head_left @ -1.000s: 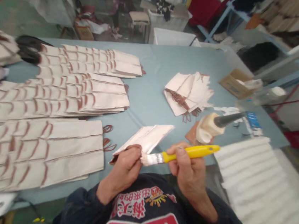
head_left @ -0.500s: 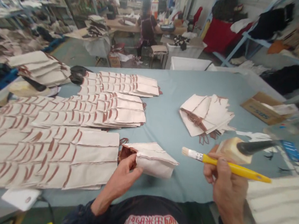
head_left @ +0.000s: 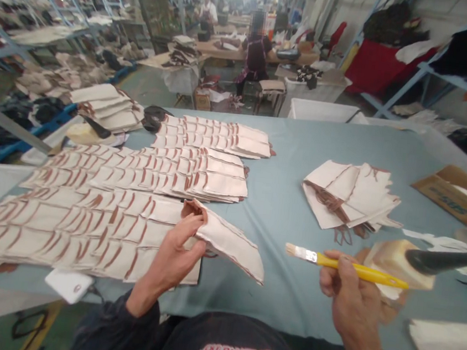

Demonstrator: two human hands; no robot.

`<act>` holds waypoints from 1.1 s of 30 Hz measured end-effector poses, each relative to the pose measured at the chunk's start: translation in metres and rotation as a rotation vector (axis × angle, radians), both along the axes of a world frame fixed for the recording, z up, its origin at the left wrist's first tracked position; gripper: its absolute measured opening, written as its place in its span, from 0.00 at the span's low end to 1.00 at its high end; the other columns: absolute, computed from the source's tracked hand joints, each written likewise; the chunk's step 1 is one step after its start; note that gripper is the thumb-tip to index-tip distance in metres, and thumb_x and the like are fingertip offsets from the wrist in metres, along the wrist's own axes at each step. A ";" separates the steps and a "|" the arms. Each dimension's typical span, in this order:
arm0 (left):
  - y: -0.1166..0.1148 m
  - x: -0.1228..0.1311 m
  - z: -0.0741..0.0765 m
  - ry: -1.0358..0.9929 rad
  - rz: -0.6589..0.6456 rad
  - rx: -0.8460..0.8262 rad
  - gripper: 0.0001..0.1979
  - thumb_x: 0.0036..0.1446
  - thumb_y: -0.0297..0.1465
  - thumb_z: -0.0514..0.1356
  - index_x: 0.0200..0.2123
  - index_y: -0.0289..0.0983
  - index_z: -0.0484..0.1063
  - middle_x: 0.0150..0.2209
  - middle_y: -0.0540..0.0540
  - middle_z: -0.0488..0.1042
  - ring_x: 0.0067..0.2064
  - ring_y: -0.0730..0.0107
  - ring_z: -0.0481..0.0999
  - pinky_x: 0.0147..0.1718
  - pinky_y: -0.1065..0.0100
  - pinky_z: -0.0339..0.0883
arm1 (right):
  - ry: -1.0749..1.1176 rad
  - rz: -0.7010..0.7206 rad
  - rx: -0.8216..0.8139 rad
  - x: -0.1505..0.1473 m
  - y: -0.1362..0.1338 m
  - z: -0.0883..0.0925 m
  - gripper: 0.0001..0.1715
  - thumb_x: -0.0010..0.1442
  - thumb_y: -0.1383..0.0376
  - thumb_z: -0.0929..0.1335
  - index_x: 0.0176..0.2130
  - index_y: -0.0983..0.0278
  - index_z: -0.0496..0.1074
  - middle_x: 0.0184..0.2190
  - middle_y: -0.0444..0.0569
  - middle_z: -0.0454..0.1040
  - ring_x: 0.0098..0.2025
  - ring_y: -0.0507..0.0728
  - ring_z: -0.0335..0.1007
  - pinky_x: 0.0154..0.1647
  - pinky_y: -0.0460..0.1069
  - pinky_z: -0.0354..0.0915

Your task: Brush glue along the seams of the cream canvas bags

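Observation:
My left hand (head_left: 175, 252) grips one end of a cream fabric piece with brown trim (head_left: 230, 241), holding it just above the right end of the nearest row of laid-out pieces (head_left: 78, 220). My right hand (head_left: 346, 292) holds a yellow-handled brush (head_left: 345, 264) level over the blue table (head_left: 289, 197), bristles pointing left, apart from the fabric. Just right of the brush stands a glue-caked pot with a dark handle (head_left: 400, 259).
Three overlapping rows of the same pieces (head_left: 201, 166) cover the table's left half. A loose pile of pieces (head_left: 348, 192) lies at centre right, a cardboard box (head_left: 452, 192) at far right. White bins (head_left: 319, 110) stand behind the table. A seated person (head_left: 257, 49) works farther back.
My left hand has carried the fabric piece from in front of me leftward over the near row. The brush has left the fabric and now points left. My view has tilted up.

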State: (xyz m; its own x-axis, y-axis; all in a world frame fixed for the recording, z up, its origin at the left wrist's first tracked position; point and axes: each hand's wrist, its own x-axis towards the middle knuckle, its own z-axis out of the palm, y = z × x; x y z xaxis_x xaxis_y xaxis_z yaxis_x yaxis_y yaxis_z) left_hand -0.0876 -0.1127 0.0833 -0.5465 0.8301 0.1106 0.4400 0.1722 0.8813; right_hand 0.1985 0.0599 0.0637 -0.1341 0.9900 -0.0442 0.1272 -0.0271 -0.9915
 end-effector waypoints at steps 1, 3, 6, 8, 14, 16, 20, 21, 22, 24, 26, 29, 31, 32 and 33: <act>-0.018 -0.007 -0.009 0.092 0.040 0.008 0.18 0.58 0.31 0.60 0.50 0.40 0.81 0.56 0.41 0.83 0.61 0.49 0.76 0.65 0.49 0.65 | 0.015 0.019 -0.010 -0.004 -0.001 -0.002 0.33 0.63 0.37 0.70 0.40 0.65 0.77 0.16 0.39 0.67 0.16 0.51 0.59 0.17 0.47 0.57; -0.057 -0.023 -0.038 0.259 0.177 -0.070 0.19 0.61 0.34 0.59 0.53 0.41 0.80 0.60 0.41 0.81 0.65 0.48 0.74 0.68 0.46 0.63 | 0.047 0.054 -0.031 -0.015 -0.003 -0.005 0.32 0.63 0.38 0.70 0.40 0.65 0.76 0.16 0.39 0.67 0.17 0.51 0.59 0.18 0.46 0.57; -0.110 -0.045 -0.091 0.318 0.316 -0.202 0.15 0.55 0.37 0.60 0.43 0.40 0.81 0.55 0.37 0.83 0.66 0.41 0.73 0.68 0.41 0.64 | 0.066 0.079 -0.042 -0.031 -0.008 -0.005 0.33 0.63 0.38 0.70 0.39 0.65 0.76 0.16 0.39 0.66 0.16 0.51 0.58 0.18 0.46 0.56; -0.135 -0.054 -0.118 0.295 0.393 -0.250 0.15 0.53 0.38 0.59 0.42 0.40 0.79 0.53 0.34 0.83 0.59 0.39 0.78 0.63 0.38 0.69 | 0.055 0.107 -0.047 -0.042 -0.011 -0.003 0.34 0.62 0.37 0.70 0.38 0.65 0.76 0.15 0.40 0.66 0.16 0.51 0.58 0.17 0.47 0.56; -0.170 -0.067 -0.135 0.174 0.497 -0.303 0.18 0.50 0.38 0.59 0.43 0.40 0.80 0.58 0.35 0.81 0.65 0.38 0.75 0.69 0.38 0.61 | 0.038 0.193 -0.051 -0.064 -0.023 0.003 0.35 0.60 0.35 0.71 0.38 0.65 0.77 0.15 0.41 0.67 0.16 0.51 0.58 0.16 0.47 0.57; -0.176 -0.069 -0.130 0.106 0.500 -0.312 0.21 0.49 0.38 0.60 0.45 0.40 0.80 0.60 0.36 0.80 0.67 0.38 0.73 0.70 0.38 0.59 | 0.027 0.211 -0.053 -0.065 -0.025 0.002 0.36 0.61 0.35 0.70 0.38 0.66 0.77 0.15 0.41 0.67 0.16 0.51 0.58 0.16 0.47 0.58; -0.181 -0.069 -0.117 -0.072 0.475 -0.333 0.28 0.50 0.40 0.60 0.54 0.38 0.79 0.61 0.37 0.81 0.65 0.42 0.76 0.65 0.45 0.69 | 0.015 0.206 -0.059 -0.061 -0.030 -0.003 0.34 0.63 0.36 0.69 0.39 0.66 0.76 0.15 0.41 0.67 0.16 0.51 0.59 0.17 0.47 0.58; -0.181 -0.069 -0.114 -0.119 0.471 -0.345 0.28 0.52 0.41 0.59 0.55 0.38 0.79 0.60 0.38 0.82 0.63 0.44 0.79 0.62 0.48 0.74 | 0.014 0.197 -0.062 -0.058 -0.031 -0.005 0.34 0.63 0.37 0.69 0.39 0.66 0.77 0.16 0.41 0.68 0.16 0.51 0.59 0.17 0.47 0.58; -0.181 -0.071 -0.112 -0.160 0.476 -0.360 0.28 0.54 0.42 0.59 0.56 0.38 0.78 0.59 0.38 0.82 0.60 0.45 0.81 0.57 0.51 0.78 | 0.014 0.190 -0.069 -0.056 -0.031 -0.006 0.34 0.63 0.37 0.70 0.39 0.66 0.77 0.16 0.41 0.68 0.16 0.51 0.59 0.17 0.47 0.58; -0.179 -0.074 -0.109 -0.203 0.522 -0.405 0.27 0.56 0.46 0.60 0.53 0.37 0.78 0.56 0.37 0.83 0.57 0.44 0.83 0.51 0.52 0.81 | 0.022 0.176 -0.091 -0.053 -0.033 -0.007 0.35 0.62 0.36 0.70 0.38 0.66 0.77 0.15 0.41 0.67 0.16 0.51 0.58 0.16 0.47 0.57; -0.176 -0.077 -0.108 -0.204 0.589 -0.462 0.25 0.54 0.48 0.63 0.49 0.37 0.78 0.53 0.35 0.84 0.55 0.40 0.83 0.47 0.50 0.82 | 0.033 0.175 -0.118 -0.052 -0.034 -0.007 0.35 0.61 0.35 0.71 0.38 0.66 0.76 0.15 0.41 0.67 0.16 0.51 0.58 0.16 0.47 0.57; -0.170 -0.077 -0.113 -0.233 0.645 -0.542 0.21 0.53 0.44 0.63 0.46 0.36 0.75 0.44 0.34 0.85 0.46 0.42 0.87 0.40 0.50 0.83 | 0.043 0.194 -0.150 -0.052 -0.035 -0.007 0.37 0.60 0.34 0.70 0.38 0.65 0.76 0.15 0.41 0.67 0.16 0.51 0.57 0.17 0.47 0.58; -0.164 -0.072 -0.118 -0.285 0.645 -0.595 0.17 0.56 0.39 0.59 0.45 0.35 0.72 0.37 0.36 0.84 0.36 0.50 0.87 0.35 0.54 0.83 | 0.042 0.212 -0.167 -0.052 -0.035 -0.008 0.39 0.59 0.32 0.70 0.38 0.65 0.76 0.15 0.40 0.66 0.16 0.50 0.57 0.17 0.46 0.57; -0.161 -0.070 -0.120 -0.304 0.639 -0.624 0.16 0.57 0.38 0.59 0.45 0.35 0.71 0.35 0.37 0.84 0.34 0.52 0.87 0.34 0.56 0.82 | 0.041 0.222 -0.176 -0.052 -0.036 -0.009 0.40 0.58 0.31 0.70 0.38 0.65 0.75 0.15 0.40 0.66 0.16 0.50 0.57 0.17 0.46 0.57; -0.158 -0.068 -0.122 -0.311 0.629 -0.651 0.14 0.58 0.36 0.58 0.44 0.35 0.71 0.34 0.38 0.84 0.34 0.53 0.87 0.34 0.58 0.82 | 0.039 0.233 -0.185 -0.051 -0.035 -0.010 0.40 0.57 0.31 0.70 0.38 0.65 0.75 0.15 0.40 0.66 0.16 0.50 0.57 0.17 0.46 0.57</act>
